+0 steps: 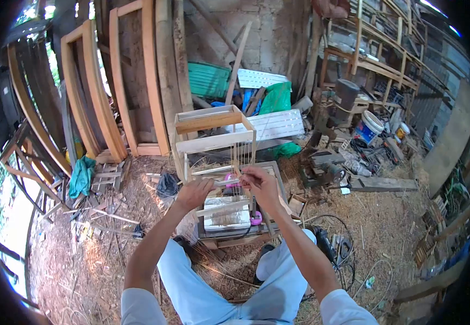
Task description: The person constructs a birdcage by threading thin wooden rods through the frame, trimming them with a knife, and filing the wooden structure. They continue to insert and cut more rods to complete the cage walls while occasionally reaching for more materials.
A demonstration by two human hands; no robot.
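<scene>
In front of me stands a wooden frame [213, 143] with thin upright strands or rods [240, 155] on its right side. My left hand [195, 193] is closed on a pale thin strip [225, 183] that runs toward the right. Beside the strands, my right hand [260, 186] has its fingers pinched together at the strip's other end; what exactly lies between them is too small to make out. Below both hands are a pale slat [223, 208], a white board [227, 219] and a pink round object [256, 218] on a low wooden bench.
Large wooden frames [95, 92] lean at the left. A green crate [208, 79] and white panels [278, 124] lie by the back wall. On the right are a white bucket [372, 124], a wooden beam [385, 184] and black cables. Shavings cover the ground.
</scene>
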